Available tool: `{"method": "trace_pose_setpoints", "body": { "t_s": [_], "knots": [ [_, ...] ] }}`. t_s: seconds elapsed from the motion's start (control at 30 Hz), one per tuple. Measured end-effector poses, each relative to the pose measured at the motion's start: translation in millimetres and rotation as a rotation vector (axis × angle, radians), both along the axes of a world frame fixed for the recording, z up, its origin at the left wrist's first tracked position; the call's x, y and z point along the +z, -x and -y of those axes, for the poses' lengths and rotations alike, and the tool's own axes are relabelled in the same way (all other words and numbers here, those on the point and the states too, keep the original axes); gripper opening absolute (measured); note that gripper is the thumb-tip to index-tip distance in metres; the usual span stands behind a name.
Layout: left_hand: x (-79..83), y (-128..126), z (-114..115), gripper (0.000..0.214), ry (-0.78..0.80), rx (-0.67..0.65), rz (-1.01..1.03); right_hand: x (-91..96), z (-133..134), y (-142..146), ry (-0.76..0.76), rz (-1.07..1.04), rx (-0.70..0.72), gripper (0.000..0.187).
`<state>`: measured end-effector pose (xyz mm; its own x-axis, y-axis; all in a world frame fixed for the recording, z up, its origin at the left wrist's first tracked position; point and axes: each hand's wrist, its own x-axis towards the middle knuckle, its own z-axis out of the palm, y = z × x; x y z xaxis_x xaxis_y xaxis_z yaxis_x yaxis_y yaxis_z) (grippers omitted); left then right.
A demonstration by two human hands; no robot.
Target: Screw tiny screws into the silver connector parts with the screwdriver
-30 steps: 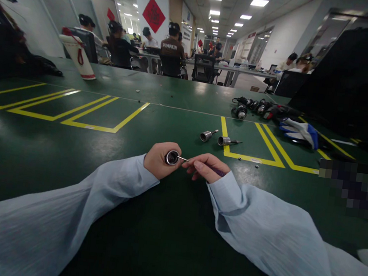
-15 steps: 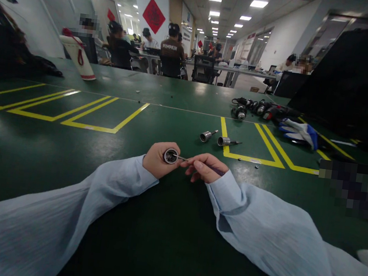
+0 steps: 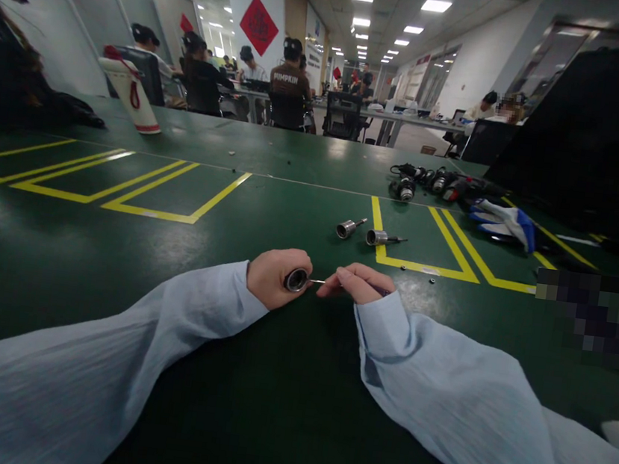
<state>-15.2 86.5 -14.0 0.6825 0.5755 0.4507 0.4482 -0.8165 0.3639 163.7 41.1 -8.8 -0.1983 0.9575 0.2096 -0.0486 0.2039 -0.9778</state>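
Note:
My left hand (image 3: 277,277) is closed around a metal cup-shaped cylinder (image 3: 296,280), its round hollow mouth turned toward me. My right hand (image 3: 358,283) pinches a thin tool with a metal shaft (image 3: 317,282) and a dark handle mostly hidden in the palm. The shaft points left and reaches the right side of the cylinder; its tip is hidden there. Beyond my hands, two similar metal cups with thin stems lie on the green table: a left one (image 3: 345,229) and a right one (image 3: 376,238), stems pointing right.
Small nuts (image 3: 431,281) lie near the yellow tape (image 3: 423,268). Farther right are a heap of dark metal parts (image 3: 405,189), a blue-and-white glove (image 3: 505,222) and a large black panel (image 3: 597,139). A white cup (image 3: 134,97) stands far left. Several people sit at desks behind.
Both hands have shifted slightly right, the left one also a little down. The tool's shaft, earlier across the cylinder's open mouth, now shows only outside its right side.

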Motion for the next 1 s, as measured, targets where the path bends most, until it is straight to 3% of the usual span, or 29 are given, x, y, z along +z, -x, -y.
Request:
{"method": "trace_pose_setpoints", "body": {
  "t_s": [0.17,0.4,0.83,1.0],
  "knots": [
    [2.8,-1,0,0.012,0.044,-0.032,0.054,-7.7,-9,2,0.193,-0.235,0.142,0.026],
    [5.5,-1,0,0.016,0.137,0.023,0.220,-16.2,-14,8,0.215,-0.387,0.255,0.026],
    [8.3,-2,1,0.026,0.176,0.112,0.274,-11.1,-11,2,0.201,-0.410,0.208,0.021],
    [9.7,-2,1,0.023,0.253,0.129,0.250,-11.8,-20,-6,0.307,-0.495,0.178,0.024]
  ]
}}
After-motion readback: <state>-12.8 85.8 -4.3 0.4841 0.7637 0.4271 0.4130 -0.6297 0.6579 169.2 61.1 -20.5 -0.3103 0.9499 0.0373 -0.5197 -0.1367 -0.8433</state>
